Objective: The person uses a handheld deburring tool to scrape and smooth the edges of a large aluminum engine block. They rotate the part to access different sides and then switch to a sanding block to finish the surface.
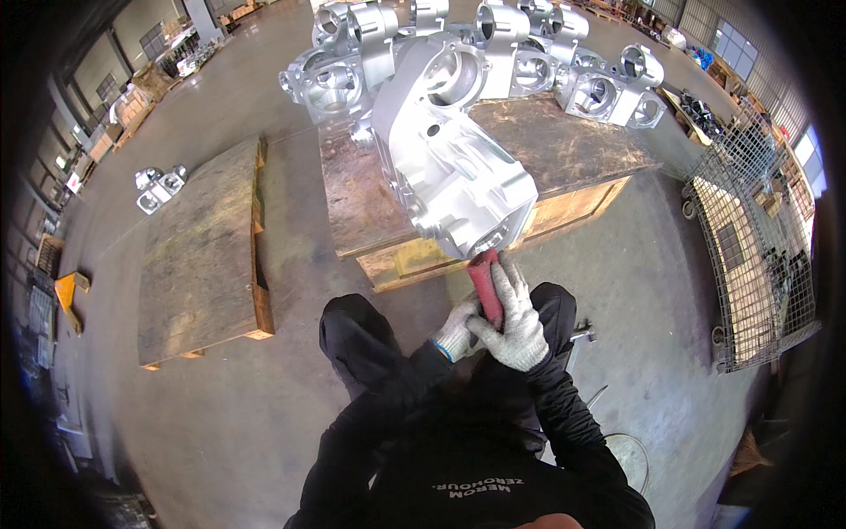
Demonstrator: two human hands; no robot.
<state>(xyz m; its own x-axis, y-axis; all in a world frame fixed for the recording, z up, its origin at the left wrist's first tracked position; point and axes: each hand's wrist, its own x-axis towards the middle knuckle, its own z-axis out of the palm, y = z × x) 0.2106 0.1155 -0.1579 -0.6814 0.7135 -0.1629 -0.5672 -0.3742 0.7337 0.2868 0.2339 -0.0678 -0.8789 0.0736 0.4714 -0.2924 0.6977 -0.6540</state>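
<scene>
My right hand (516, 328), in a grey-white knit glove, is closed around a red cylindrical hand tool (484, 280). My left hand (458, 331), gloved the same, is closed at the tool's lower end, partly behind the right hand. The tool's far end meets the near lower edge of a large silver metal casting (458, 167) with round bores; whether they touch I cannot tell. This casting stands tilted at the near side of a wooden crate (577, 145). What kind of tool the red body belongs to is not clear.
Several similar silver castings (608, 93) stand along the crate's far side. A wooden pallet (198, 256) lies to the left, with a small casting (160, 188) beyond it. On the right stands a wire mesh cart (758, 247). A hose (646, 458) lies on the floor.
</scene>
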